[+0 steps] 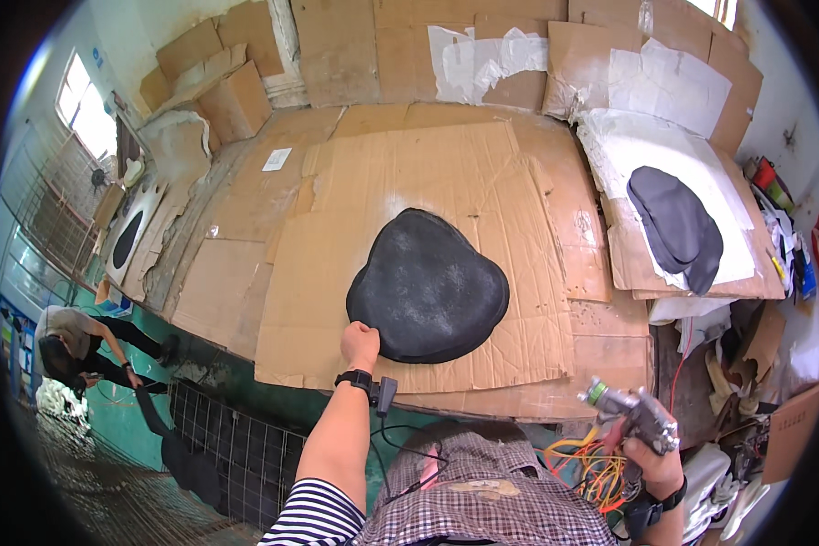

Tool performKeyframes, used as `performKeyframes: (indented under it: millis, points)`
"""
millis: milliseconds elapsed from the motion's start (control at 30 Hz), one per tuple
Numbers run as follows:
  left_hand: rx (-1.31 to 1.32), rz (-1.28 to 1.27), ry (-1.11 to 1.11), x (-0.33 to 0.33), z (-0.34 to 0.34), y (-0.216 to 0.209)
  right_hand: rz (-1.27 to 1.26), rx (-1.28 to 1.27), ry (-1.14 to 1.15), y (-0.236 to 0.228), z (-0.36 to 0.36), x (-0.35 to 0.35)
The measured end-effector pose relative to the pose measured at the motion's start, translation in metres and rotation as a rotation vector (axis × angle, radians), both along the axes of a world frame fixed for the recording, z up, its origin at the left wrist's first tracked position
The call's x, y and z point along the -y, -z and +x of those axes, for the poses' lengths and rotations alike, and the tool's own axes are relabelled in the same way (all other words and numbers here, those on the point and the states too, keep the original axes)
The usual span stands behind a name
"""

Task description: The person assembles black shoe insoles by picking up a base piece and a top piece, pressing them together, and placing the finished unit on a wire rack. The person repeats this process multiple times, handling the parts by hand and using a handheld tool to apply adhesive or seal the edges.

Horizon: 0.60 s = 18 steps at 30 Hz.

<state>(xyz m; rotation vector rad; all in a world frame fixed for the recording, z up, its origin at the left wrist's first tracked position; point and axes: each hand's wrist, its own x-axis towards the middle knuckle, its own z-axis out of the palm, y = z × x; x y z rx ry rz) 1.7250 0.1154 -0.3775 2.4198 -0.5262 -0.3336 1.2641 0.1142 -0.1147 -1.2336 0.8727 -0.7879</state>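
Foam pad (428, 287), black and rounded, lies flat on cardboard sheets (455, 164) covering the table. Left hand (359, 344), arm stretched forward, closes its fingers on the pad's near edge. Right hand (653, 460), held low beside the body, is wrapped around a spray gun (630, 411).

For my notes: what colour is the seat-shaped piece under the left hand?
Black seat-shaped piece, seen best in the head view.

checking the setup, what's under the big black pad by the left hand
The black pad lies on overlapping cardboard sheets covering the table. The left hand touches its near edge. What is directly beneath the pad is hidden.
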Motion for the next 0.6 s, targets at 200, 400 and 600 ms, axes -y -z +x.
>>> performKeyframes:
  millis: [200, 400, 600]
  points:
    - [-0.511, -0.498, -0.191, -0.002, 0.008, 0.020, 0.003, -0.095, 0.006, -0.002, -0.023, 0.000]
    - [-0.996, -0.773, -0.221, -0.005, 0.006, 0.017, 0.003, -0.107, -0.076, -0.001, -0.036, -0.003]
    - [-0.974, -0.681, -0.291, 0.011, -0.009, 0.011, -0.007, -0.002, 0.177, 0.008, -0.008, -0.002]
